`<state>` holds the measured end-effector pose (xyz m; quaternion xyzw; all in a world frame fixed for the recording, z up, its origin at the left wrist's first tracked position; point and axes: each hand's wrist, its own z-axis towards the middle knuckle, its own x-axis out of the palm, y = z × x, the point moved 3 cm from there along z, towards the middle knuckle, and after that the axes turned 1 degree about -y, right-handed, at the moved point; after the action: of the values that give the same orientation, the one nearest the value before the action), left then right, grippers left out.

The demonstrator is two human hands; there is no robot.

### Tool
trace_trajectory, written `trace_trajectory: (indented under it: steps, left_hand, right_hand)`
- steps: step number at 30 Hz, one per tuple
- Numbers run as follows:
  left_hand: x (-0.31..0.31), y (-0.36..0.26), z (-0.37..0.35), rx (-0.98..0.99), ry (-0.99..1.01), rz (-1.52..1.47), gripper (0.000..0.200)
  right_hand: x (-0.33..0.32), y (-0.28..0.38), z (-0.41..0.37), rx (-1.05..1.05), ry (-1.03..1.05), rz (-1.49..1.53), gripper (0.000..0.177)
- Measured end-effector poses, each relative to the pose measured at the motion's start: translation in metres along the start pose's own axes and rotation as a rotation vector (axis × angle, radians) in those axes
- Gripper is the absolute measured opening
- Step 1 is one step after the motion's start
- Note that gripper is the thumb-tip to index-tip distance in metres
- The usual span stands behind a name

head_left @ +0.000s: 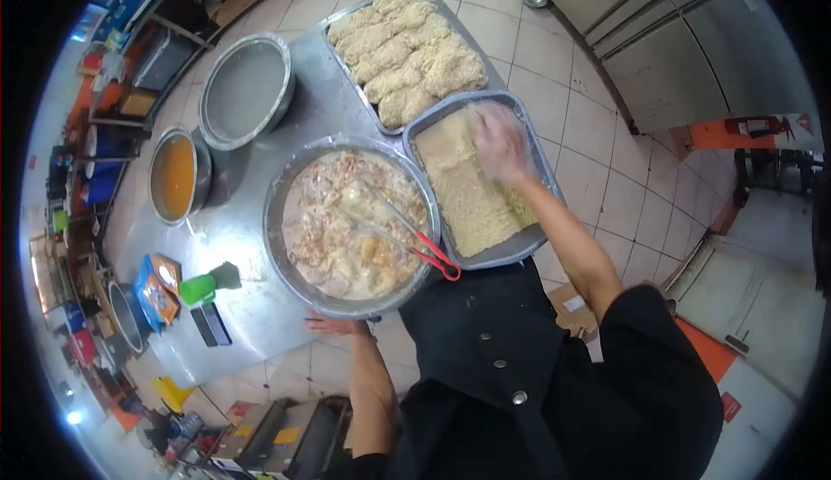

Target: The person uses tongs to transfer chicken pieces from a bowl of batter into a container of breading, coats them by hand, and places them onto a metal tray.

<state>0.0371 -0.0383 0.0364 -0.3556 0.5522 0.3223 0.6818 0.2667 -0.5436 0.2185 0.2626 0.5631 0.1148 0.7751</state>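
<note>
My right hand [500,144], smeared by motion, is over the far right part of a grey tub [544,164] of pale breadcrumbs [463,181]. Its fingers are too blurred to make out. My left hand [338,325] rests at the table's near edge, fingers stretched out, close to the rim of a large metal bowl [275,246]. In that bowl lie raw-looking pieces in a creamy batter [333,220]. Red-handled tongs [437,259] lean in it, handles over the rim towards the tub. Behind the tub, a metal tray [374,115] carries rows of crumb-coated pieces [407,51].
On the steel table [238,229] stand a bowl of cloudy liquid [247,90], a bowl of orange liquid [176,177], a green cup [198,289], a phone [210,325] and a blue-orange packet [157,294]. Shelves line the left; a steel cabinet [727,38] stands right.
</note>
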Motion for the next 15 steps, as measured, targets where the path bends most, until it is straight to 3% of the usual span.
trace_trajectory:
  steps: [1, 2, 4, 8, 10, 11, 13, 14, 15]
  left_hand:
    - [-0.001, 0.004, 0.002, -0.023, -0.006, -0.071, 0.082]
    - [-0.002, 0.007, 0.004, -0.025, -0.011, -0.068, 0.082]
    - [-0.002, 0.003, 0.010, 0.029, -0.055, -0.012, 0.082]
    - [-0.019, -0.005, 0.001, 0.036, 0.003, -0.103, 0.081]
    - [-0.027, -0.016, 0.003, -0.027, 0.035, -0.104, 0.080]
    - [-0.029, -0.015, 0.004, -0.070, 0.067, -0.113, 0.078]
    - [-0.021, -0.010, 0.002, -0.019, -0.028, -0.111, 0.075]
    - [-0.038, -0.024, 0.002, -0.035, 0.004, -0.136, 0.075]
    - [-0.048, -0.029, -0.002, -0.052, 0.036, -0.155, 0.074]
  right_hand:
    - [0.004, 0.005, 0.012, -0.181, -0.066, 0.037, 0.042]
    - [0.010, 0.001, 0.015, -0.182, -0.065, 0.043, 0.042]
    - [0.029, -0.006, 0.015, -0.359, 0.226, -0.170, 0.037]
    - [0.042, -0.013, 0.005, -0.307, 0.327, -0.059, 0.042]
    - [0.031, 0.004, -0.001, -0.175, 0.647, -0.274, 0.048]
    - [0.042, -0.007, -0.016, -0.187, 0.654, -0.277, 0.048]
    - [0.062, -0.040, -0.036, -0.350, 0.201, -0.305, 0.054]
    - [0.056, -0.031, -0.020, -0.373, 0.201, -0.310, 0.054]
    - [0.053, -0.018, -0.003, -0.206, 0.511, -0.376, 0.057]
